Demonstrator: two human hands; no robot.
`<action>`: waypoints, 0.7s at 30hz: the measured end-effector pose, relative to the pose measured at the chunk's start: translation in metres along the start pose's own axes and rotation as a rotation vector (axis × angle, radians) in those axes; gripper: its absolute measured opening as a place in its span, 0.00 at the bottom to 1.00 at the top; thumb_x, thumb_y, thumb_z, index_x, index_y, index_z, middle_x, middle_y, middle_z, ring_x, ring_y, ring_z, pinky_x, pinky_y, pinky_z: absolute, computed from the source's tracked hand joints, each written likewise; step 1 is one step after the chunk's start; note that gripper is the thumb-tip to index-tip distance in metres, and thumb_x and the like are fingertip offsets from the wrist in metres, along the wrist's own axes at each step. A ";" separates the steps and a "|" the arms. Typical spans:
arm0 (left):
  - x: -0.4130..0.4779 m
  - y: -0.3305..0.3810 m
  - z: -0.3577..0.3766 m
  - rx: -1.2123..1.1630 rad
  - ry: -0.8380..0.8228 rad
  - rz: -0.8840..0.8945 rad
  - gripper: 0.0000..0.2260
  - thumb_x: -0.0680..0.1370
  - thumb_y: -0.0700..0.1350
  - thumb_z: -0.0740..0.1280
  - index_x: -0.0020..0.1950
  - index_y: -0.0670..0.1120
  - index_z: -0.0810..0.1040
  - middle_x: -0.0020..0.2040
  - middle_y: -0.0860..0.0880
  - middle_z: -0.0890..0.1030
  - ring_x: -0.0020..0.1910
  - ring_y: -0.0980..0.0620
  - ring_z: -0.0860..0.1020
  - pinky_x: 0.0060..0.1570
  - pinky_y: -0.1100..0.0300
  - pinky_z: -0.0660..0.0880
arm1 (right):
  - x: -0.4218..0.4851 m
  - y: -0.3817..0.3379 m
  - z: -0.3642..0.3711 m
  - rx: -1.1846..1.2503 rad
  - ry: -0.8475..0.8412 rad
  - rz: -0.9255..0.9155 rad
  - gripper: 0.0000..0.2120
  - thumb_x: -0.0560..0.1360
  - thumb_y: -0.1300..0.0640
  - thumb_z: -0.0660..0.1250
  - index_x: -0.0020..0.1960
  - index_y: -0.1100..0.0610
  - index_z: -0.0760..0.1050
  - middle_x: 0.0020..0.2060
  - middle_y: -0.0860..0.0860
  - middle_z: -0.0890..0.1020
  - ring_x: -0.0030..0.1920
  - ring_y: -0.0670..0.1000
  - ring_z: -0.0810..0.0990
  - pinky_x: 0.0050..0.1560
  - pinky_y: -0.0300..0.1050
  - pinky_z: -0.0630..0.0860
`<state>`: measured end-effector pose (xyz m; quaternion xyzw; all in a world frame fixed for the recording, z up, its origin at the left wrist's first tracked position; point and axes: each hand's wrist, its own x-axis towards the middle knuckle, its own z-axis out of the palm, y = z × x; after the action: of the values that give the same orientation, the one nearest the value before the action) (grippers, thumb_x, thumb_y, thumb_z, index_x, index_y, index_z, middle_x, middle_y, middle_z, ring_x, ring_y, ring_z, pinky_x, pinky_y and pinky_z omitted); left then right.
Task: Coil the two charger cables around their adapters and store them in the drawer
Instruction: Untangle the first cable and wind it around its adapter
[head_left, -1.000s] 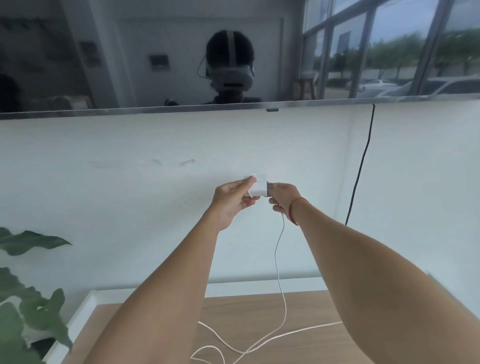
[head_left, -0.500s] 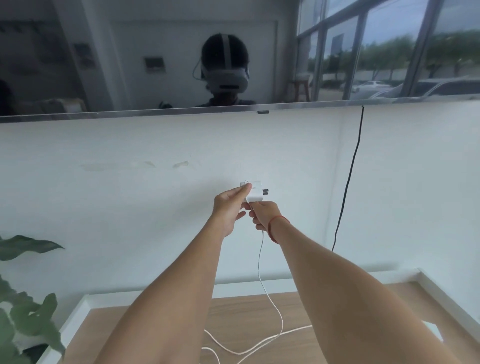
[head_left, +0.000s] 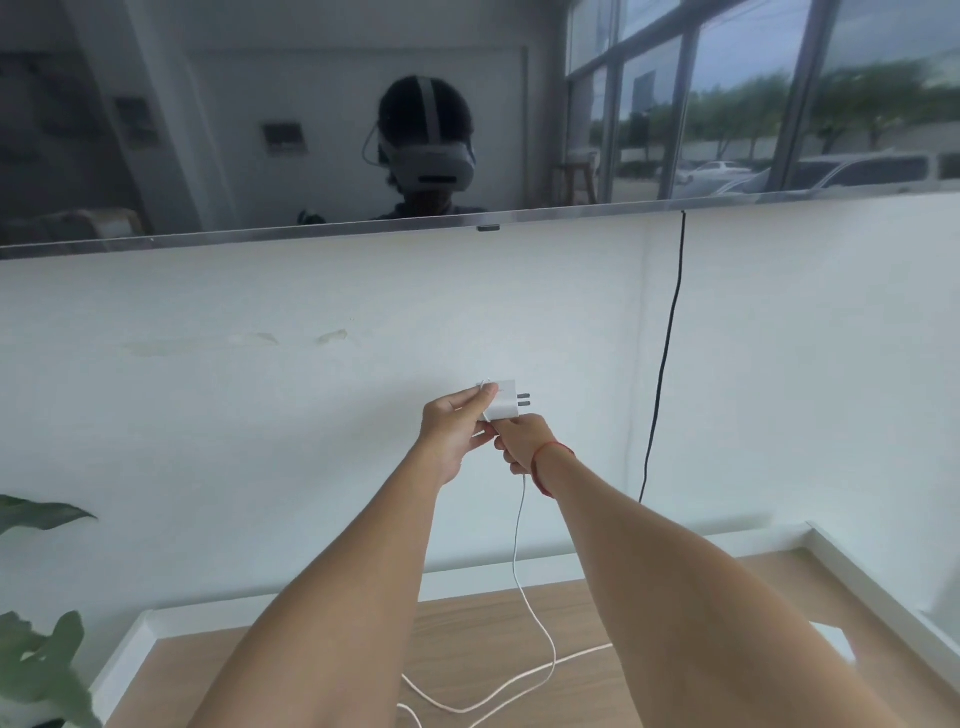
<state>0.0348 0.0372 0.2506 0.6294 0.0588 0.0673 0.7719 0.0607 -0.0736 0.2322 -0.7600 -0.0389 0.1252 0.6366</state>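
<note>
A white charger adapter (head_left: 503, 399) is held up in front of the white wall, its two metal prongs pointing right. My left hand (head_left: 453, 432) pinches its left end between thumb and fingers. Just below it, my right hand (head_left: 522, 441), with a red string at the wrist, grips the white cable (head_left: 521, 561). The cable hangs down from that hand and trails in loops across the wooden top (head_left: 467, 634). A second white object (head_left: 836, 640) lies at the right, mostly hidden behind my right forearm. No drawer is in view.
A large dark screen (head_left: 260, 130) hangs on the wall above, with a black cord (head_left: 662, 364) running down from it. Green plant leaves (head_left: 36, 649) stand at the left edge. The wooden top has a raised white rim (head_left: 883, 587).
My right hand has dropped from the adapter's right end to below it, uncovering the prongs. The view has shifted right, and both hands sit slightly lower.
</note>
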 end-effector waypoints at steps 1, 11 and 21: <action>0.002 0.000 0.002 -0.021 0.047 0.016 0.12 0.76 0.45 0.71 0.57 0.41 0.81 0.49 0.41 0.84 0.41 0.44 0.82 0.45 0.57 0.82 | -0.001 -0.004 -0.001 -0.040 -0.019 0.001 0.11 0.79 0.53 0.60 0.40 0.57 0.71 0.29 0.50 0.67 0.25 0.48 0.60 0.25 0.38 0.57; 0.014 -0.005 -0.003 0.076 0.159 0.117 0.14 0.77 0.43 0.71 0.59 0.37 0.81 0.54 0.41 0.83 0.45 0.50 0.81 0.57 0.57 0.77 | -0.009 -0.040 -0.019 -0.251 -0.060 -0.099 0.13 0.76 0.53 0.60 0.34 0.57 0.73 0.29 0.51 0.69 0.26 0.50 0.63 0.27 0.40 0.61; 0.006 0.002 0.001 -0.037 0.042 -0.010 0.11 0.74 0.43 0.73 0.52 0.39 0.81 0.52 0.44 0.82 0.52 0.50 0.81 0.51 0.60 0.78 | -0.014 -0.070 -0.034 -0.161 0.070 -0.192 0.14 0.71 0.54 0.59 0.29 0.57 0.75 0.28 0.51 0.69 0.28 0.51 0.62 0.29 0.41 0.61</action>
<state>0.0405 0.0375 0.2532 0.6130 0.0770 0.0776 0.7825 0.0628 -0.0965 0.3080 -0.8055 -0.0990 0.0336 0.5833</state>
